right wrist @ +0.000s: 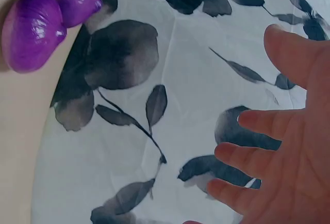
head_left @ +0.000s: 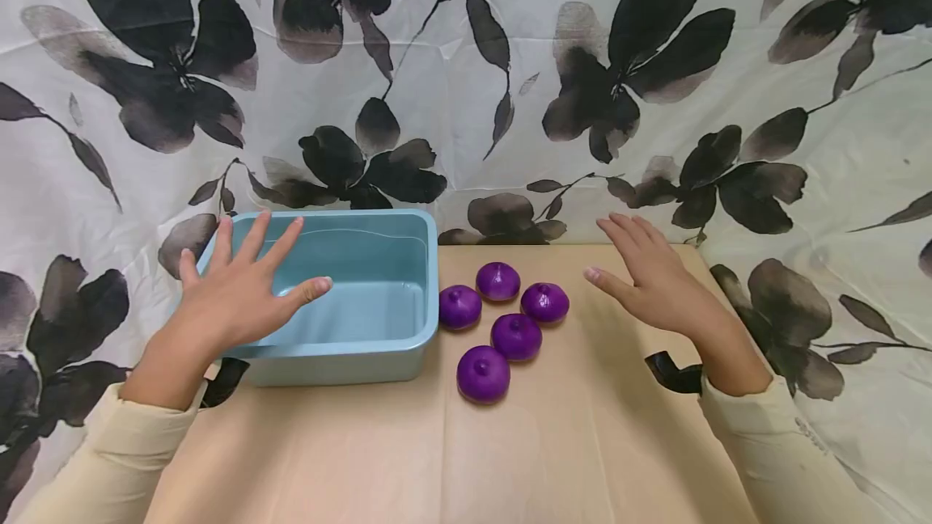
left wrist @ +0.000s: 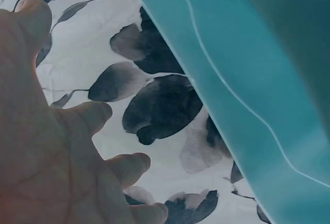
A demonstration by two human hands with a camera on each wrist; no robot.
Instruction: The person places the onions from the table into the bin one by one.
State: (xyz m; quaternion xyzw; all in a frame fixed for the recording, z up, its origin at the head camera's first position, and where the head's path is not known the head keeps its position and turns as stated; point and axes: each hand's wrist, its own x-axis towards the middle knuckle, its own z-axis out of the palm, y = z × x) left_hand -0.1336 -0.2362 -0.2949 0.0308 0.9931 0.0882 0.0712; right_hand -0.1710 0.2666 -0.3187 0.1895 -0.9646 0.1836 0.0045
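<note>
Fingers spread, my left hand hovers over the left part of a light blue rectangular plastic bin and holds nothing. The bin's visible inside has nothing in it; my hand hides its left end. Several glossy purple onions, round with a small pointed tip, lie in a loose cluster just right of the bin. To the right of them my right hand is held in the air, fingers extended, touching none of them. In the right wrist view an onion shows at the upper left, apart from my fingers.
A pale wooden-coloured table carries the bin and onions. Behind and beside it hangs a white cloth with dark flower prints, close to the table's back edge. Black straps sit at both wrists.
</note>
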